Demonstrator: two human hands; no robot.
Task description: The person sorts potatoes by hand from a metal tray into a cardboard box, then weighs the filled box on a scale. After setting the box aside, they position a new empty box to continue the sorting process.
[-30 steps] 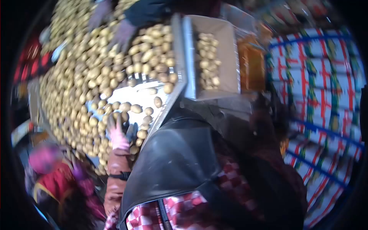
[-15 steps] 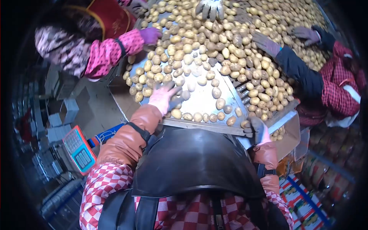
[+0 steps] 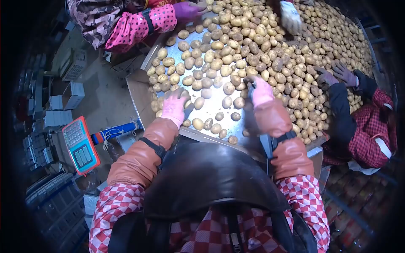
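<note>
Head view: pale, rounded potatoes (image 3: 228, 59) heaped beneath both gloved hands (image 3: 175, 106).

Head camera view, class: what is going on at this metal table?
A person in pink gloves works over a pile of small yellow-brown potatoes on a shiny metal sorting table. The left hand lies spread on potatoes at the table's near edge; the right hand reaches into the heap. Other people's gloved hands sort alongside. An orange-rimmed weighing scale stands left.

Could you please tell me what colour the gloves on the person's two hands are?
Pink: the left hand and right hand, head view.
</note>
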